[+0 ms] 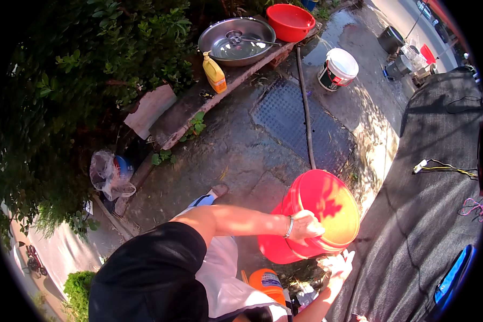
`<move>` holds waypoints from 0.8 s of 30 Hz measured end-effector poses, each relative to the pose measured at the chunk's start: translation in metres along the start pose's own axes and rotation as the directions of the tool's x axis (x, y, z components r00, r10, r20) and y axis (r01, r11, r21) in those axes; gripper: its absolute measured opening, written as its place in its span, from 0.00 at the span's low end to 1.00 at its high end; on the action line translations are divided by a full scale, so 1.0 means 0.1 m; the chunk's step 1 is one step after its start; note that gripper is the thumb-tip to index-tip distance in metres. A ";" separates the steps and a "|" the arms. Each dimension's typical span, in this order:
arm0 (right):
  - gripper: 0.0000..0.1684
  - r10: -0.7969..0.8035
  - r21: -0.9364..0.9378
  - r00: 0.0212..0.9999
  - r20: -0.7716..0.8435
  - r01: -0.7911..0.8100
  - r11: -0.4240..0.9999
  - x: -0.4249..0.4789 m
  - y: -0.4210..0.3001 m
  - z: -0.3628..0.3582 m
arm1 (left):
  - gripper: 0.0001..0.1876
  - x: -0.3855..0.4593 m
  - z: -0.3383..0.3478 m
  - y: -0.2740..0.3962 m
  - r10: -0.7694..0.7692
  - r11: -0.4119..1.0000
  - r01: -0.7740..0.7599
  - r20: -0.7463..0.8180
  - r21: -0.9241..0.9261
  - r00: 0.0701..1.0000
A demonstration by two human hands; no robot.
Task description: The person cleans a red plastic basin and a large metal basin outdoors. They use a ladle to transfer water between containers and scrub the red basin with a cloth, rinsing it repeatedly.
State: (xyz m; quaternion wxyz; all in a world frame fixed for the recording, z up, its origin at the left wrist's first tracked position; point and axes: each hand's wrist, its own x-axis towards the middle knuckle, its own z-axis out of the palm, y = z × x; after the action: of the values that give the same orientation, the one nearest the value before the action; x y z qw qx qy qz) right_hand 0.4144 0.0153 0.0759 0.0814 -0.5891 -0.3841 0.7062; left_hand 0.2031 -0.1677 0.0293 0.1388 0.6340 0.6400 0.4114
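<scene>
A large red plastic bucket [277, 225] leans in front of me, its sunlit mouth tipped up and to the right. The fingers of my left hand [306, 227], with a metal bracelet at the wrist, are closed over the bucket's near rim. A thin wire handle hangs around its side. Just below the rim, my right hand [338, 265] is turned up in bright sun with its fingers apart; whether it touches the bucket I cannot tell. Close to my apron stands an orange plastic container [267, 283] with a label.
A stone ledge [241, 82] holds a steel basin [209, 50] with a ladle [235, 37], a yellow pump bottle [214, 74] and a red basin [290, 22]. A hose [306, 112] crosses a metal floor plate [277, 108] near a white bucket [338, 68]. Dark fabric [418, 209] covers the right side.
</scene>
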 end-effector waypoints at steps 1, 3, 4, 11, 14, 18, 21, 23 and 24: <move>0.25 -0.061 0.015 0.997 -0.043 0.061 0.998 0.00 0.08 -0.28 | 0.23 0.03 0.04 0.07 -0.072 0.997 0.070 -0.049 -0.037 0.996; 0.23 -0.248 -0.419 0.951 -0.184 0.152 0.895 0.51 1.00 -2.00 | 0.26 0.17 0.09 0.20 -0.075 0.988 0.054 -0.148 -0.141 0.986; 0.22 -0.191 -0.313 0.954 -0.233 0.113 0.943 0.38 1.26 -1.95 | 0.24 0.15 0.06 0.22 -0.139 0.981 0.110 -0.187 -0.160 0.972; 0.16 -0.035 -0.042 0.962 -0.270 0.025 0.999 -0.31 1.56 -1.24 | 0.28 0.16 -0.12 0.11 -0.397 0.915 0.339 -0.341 -0.219 0.852; 0.14 -0.054 -0.052 0.972 -0.229 0.043 0.998 -0.39 1.28 -0.79 | 0.29 0.12 -0.28 -0.34 -0.468 0.882 0.394 -0.387 -0.258 0.795; 0.11 -0.104 -0.108 0.991 -0.087 0.094 0.990 -0.27 0.72 0.30 | 0.31 -0.06 -0.90 -1.29 -0.620 0.783 0.512 -0.389 -0.353 0.681; 0.08 -0.146 -0.163 0.982 0.122 0.165 0.973 0.03 0.15 1.74 | 0.42 -0.41 -2.14 -2.06 -0.721 0.683 0.671 -0.411 -0.288 0.557; 0.07 -0.187 -0.207 0.939 0.288 0.252 0.945 0.22 -0.33 2.94 | 0.37 -0.72 -3.18 -2.66 -0.753 0.658 0.611 -0.375 -0.440 0.540; 0.07 -0.209 -0.217 0.904 0.373 0.304 0.928 0.31 -0.57 3.57 | 0.31 -0.92 -3.69 -2.93 -0.716 0.692 0.474 -0.430 -0.545 0.550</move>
State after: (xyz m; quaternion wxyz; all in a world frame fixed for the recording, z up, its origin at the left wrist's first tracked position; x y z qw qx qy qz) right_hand 0.0670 -0.0870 0.0928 0.0253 -0.4064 -0.5594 0.7220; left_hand -0.2444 -0.3401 0.0217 0.1721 0.1649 0.7382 0.6311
